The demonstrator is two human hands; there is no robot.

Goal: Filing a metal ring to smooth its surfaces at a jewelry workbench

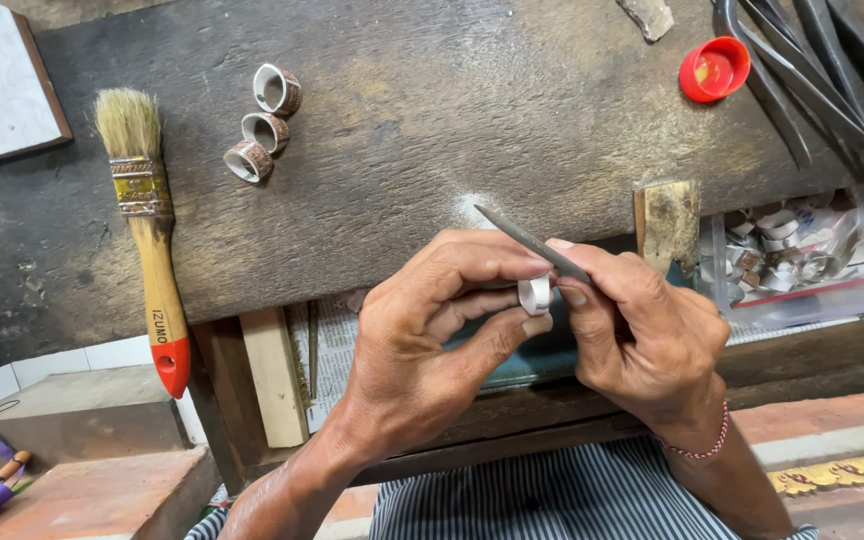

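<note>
Nearest me, the left hand (pixel 432 330) pinches a small white ring band (pixel 534 295) by its edges, at the front edge of the dark worn wooden surface (pixel 402 130). The right hand (pixel 642 330) grips a thin grey metal file (pixel 532 243) laid across it. The band looks light, stiff and slippery, best held at the rim. Farther off lie three patterned rings (pixel 264 125) and a wooden-handled paintbrush (pixel 147 230).

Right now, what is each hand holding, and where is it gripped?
The left hand pinches a small white ring by its rim, between thumb and fingers. The right hand grips a thin metal file at its near end.
</note>
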